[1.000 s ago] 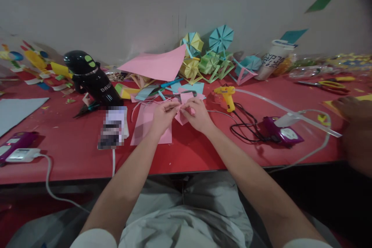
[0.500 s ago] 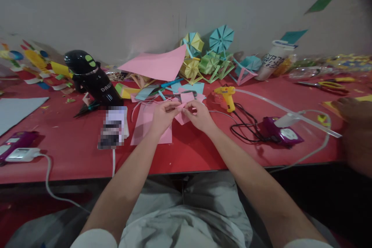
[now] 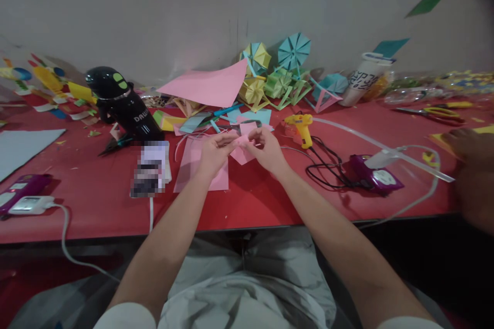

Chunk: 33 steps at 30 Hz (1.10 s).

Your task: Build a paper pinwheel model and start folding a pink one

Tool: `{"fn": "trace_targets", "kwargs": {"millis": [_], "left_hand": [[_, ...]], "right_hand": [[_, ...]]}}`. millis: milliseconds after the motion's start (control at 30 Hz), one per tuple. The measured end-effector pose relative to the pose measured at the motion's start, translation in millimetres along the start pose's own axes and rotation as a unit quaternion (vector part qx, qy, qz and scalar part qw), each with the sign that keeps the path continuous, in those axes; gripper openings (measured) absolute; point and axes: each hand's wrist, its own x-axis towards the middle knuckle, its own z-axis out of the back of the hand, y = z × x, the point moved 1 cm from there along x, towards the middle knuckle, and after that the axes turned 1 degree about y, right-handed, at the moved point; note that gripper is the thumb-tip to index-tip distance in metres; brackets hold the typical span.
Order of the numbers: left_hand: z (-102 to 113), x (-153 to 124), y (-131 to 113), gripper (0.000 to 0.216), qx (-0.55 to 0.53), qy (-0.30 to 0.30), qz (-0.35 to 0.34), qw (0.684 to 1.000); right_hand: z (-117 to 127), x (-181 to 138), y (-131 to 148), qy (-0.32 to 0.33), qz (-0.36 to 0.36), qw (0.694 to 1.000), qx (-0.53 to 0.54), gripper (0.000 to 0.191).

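Both my hands meet over the middle of the table, pinching a small piece of pink paper (image 3: 242, 141) between them. My left hand (image 3: 217, 151) has its fingers closed on the paper's left side. Thumb and fingers of my right hand (image 3: 266, 150) grip its right side. Just below the fingertips lies another piece of pink paper (image 3: 242, 156), partly hidden by the hands. Under my left hand and wrist rests a larger pink sheet (image 3: 189, 167). A yellow glue gun (image 3: 301, 126) lies to the right of my right hand.
A black bottle (image 3: 123, 105) and a phone (image 3: 152, 169) are on the left. Folded paper models (image 3: 283, 82) and a curved pink sheet (image 3: 208, 85) stand along the wall. Right are a purple power socket (image 3: 374, 175), a white tumbler (image 3: 363, 79), scissors (image 3: 432, 114) and another person's hand (image 3: 474, 149).
My fingers have shifted slightly around the small pink piece, and more of it shows between them. My right fingers have lifted a little. The surrounding objects stay put.
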Motion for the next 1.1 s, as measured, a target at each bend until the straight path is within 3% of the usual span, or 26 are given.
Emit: {"fn": "trace_targets", "kwargs": {"millis": [100, 367, 933, 1100], "left_hand": [[0.5, -0.3, -1.2, 0.03, -0.004, -0.009, -0.003, 1.0], [3.2, -1.1, -4.7, 0.028, 0.013, -0.035, 0.012, 0.999], [-1.6, -1.1, -10.3, 0.018, 0.014, -0.074, 0.078, 0.994], [1.0, -0.5, -8.3, 0.02, 0.033, -0.048, 0.053, 0.997]], "right_hand": [[1.1, 1.7, -1.9, 0.01, -0.058, 0.997, 0.049, 0.049], [4.6, 0.7, 1.9, 0.018, -0.142, 0.982, 0.12, 0.043], [2.9, 2.9, -3.3, -0.024, -0.03, 0.999, 0.01, 0.022], [4.6, 1.0, 0.6, -0.024, -0.017, 1.0, -0.004, 0.02]]}}
